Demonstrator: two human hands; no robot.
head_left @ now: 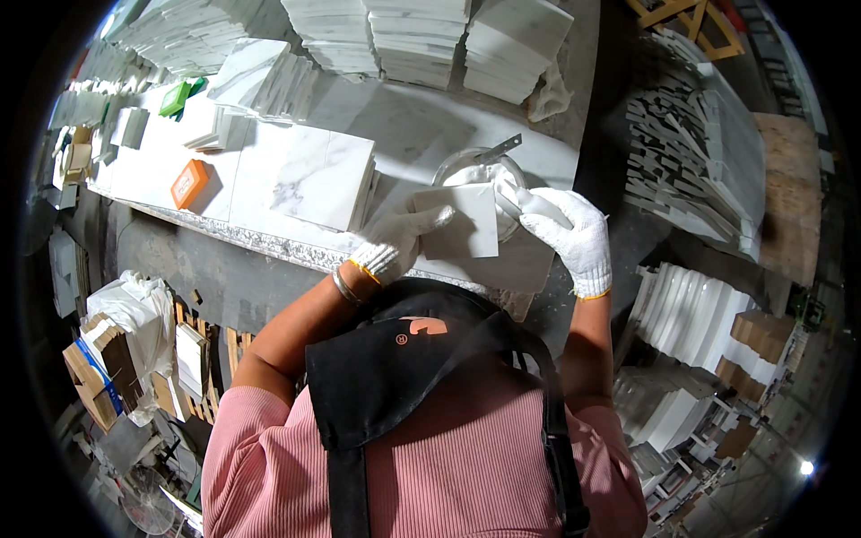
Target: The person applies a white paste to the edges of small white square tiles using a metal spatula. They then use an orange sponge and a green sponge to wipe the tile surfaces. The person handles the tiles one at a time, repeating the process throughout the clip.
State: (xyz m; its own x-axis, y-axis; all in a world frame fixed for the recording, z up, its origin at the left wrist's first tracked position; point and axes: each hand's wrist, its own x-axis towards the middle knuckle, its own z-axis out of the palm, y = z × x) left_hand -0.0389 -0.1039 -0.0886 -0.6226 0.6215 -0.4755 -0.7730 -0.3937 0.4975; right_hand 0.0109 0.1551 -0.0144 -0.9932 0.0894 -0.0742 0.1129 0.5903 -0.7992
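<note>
My left hand [399, 240], in a white knit glove with a yellow cuff, grips a square white stone tile [466, 224] by its left side, thumb lying over the face. The tile hangs in front of a round tub [459, 161] of white paste and hides part of it. Across the tub's far rim lies a flat metal blade [500, 149] with a hole in its end. Gloved as well, my right hand [571, 235] is closed at the tile's right edge, beside the tub. Its fingertips pinch a small pale piece smeared with white; its kind is unclear.
A stack of marble tiles [323, 177] stands left of the tub on the white slab table [256, 193]. Farther left lie an orange block [189, 184] and a green one [175, 99]. Tall tile stacks [417, 40] line the back. Stone strips [668, 152] are piled right.
</note>
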